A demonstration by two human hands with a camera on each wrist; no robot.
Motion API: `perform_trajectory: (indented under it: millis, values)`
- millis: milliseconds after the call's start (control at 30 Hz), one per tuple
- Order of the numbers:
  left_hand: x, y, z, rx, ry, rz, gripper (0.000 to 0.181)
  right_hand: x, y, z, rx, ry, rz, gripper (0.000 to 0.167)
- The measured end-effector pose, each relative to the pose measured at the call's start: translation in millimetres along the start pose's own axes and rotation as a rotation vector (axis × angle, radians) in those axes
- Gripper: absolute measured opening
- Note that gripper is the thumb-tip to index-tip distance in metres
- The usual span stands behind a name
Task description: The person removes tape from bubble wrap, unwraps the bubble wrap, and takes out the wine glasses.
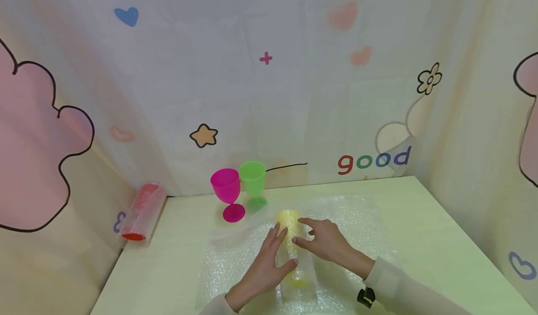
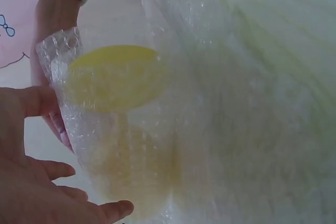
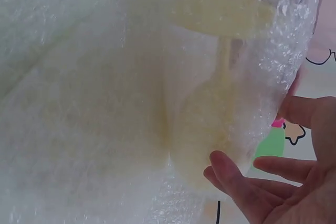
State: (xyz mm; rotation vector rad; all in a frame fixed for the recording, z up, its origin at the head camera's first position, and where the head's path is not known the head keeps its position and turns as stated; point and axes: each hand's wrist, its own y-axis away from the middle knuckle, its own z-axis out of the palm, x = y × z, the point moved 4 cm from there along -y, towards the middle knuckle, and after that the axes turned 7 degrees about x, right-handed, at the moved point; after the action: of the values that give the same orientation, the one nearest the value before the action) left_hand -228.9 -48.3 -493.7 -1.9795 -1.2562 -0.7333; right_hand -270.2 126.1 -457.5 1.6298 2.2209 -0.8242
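A yellow plastic goblet (image 1: 289, 218) lies on its side under a layer of bubble wrap (image 1: 353, 221). Its bowl points toward the back and its round base (image 2: 113, 80) shows through the plastic in the left wrist view. My left hand (image 1: 265, 268) rests along the left side of the wrapped goblet, fingers extended and thumb on the wrap near the stem. On the other side, my right hand (image 1: 328, 241) touches the wrap by the bowl with index finger and thumb spread apart. The right wrist view shows its thumb (image 3: 224, 169) lying against the plastic.
A pink goblet (image 1: 225, 184) and a green goblet (image 1: 252, 177) stand upright at the back of the table (image 1: 437, 240). A red item rolled in bubble wrap (image 1: 145, 212) lies at the far left edge. A printed curtain (image 1: 269, 100) hangs behind.
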Motion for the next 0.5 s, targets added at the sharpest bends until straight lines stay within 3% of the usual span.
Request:
perform_trajectory:
  millis: [167, 367, 500]
  values:
    - [-3.4, -2.9, 3.1, -0.066, -0.007, -0.006, 0.081, -2.7, -0.7, 0.9, 0.003, -0.019, -0.026, 0.041]
    - [-6.9, -1.6, 3.1, -0.07, -0.004, -0.004, 0.081, -2.6, -1.3, 0.5, 0.014, -0.029, -0.037, 0.032]
    - [-7.9, -0.8, 3.1, -0.074, -0.003, -0.001, 0.081, -3.3, -1.5, 1.1, 0.064, 0.076, -0.11, 0.025]
